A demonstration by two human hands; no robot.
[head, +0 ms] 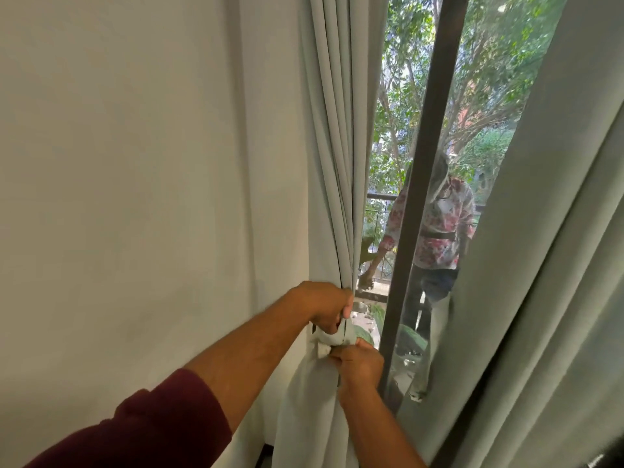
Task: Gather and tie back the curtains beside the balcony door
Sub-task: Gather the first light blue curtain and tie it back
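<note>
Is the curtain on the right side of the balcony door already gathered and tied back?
No: the right curtain hangs loose, while both hands, left and right, work on the left curtain.

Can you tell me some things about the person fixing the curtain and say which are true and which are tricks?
1. Both hands are on the left curtain. True: the left hand and the right hand grip it at the bunched part.
2. The right curtain is bunched and held too. False: it hangs loose, and no hand touches it.
3. A dark door frame stands between the two curtains. True.
4. The person's left sleeve is blue. False: it is dark red.
5. Only a brick wall shows outside the glass. False: green trees show there.
</note>
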